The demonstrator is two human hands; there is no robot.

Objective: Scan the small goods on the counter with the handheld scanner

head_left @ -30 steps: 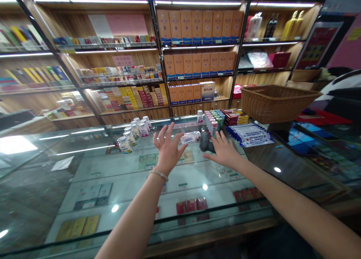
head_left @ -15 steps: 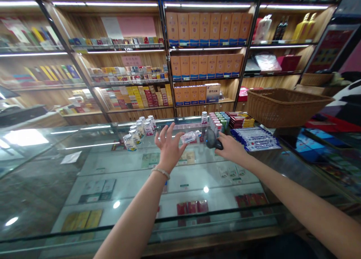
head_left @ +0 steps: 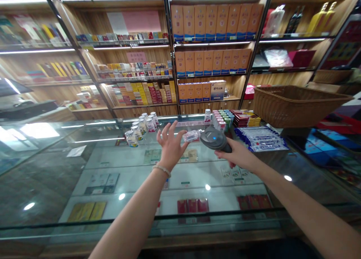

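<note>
My left hand (head_left: 171, 144) holds a small clear bottle (head_left: 191, 135) with a pinkish label between thumb and finger, its other fingers spread and raised. The bottle is tilted on its side above the glass counter. My right hand (head_left: 237, 153) is wrapped round the handle of a dark handheld scanner (head_left: 213, 138), which has a lit blue light. The scanner's head is close beside the bottle's capped end. Behind them, a similar bottle (head_left: 208, 116) stands upright. To the left, several small white-capped bottles (head_left: 136, 132) stand in rows on the counter.
Coloured tubes (head_left: 221, 120), red and yellow packs (head_left: 242, 118) and blue-white sachets (head_left: 261, 138) lie at the right of the glass counter (head_left: 124, 223). A wicker basket (head_left: 299, 106) stands beyond them. Stocked shelves (head_left: 210, 76) line the back wall.
The scanner has turned so that more of its head shows, and my right hand has shifted slightly right and down. My left hand keeps hold of the bottle. The whole view has shifted a little.
</note>
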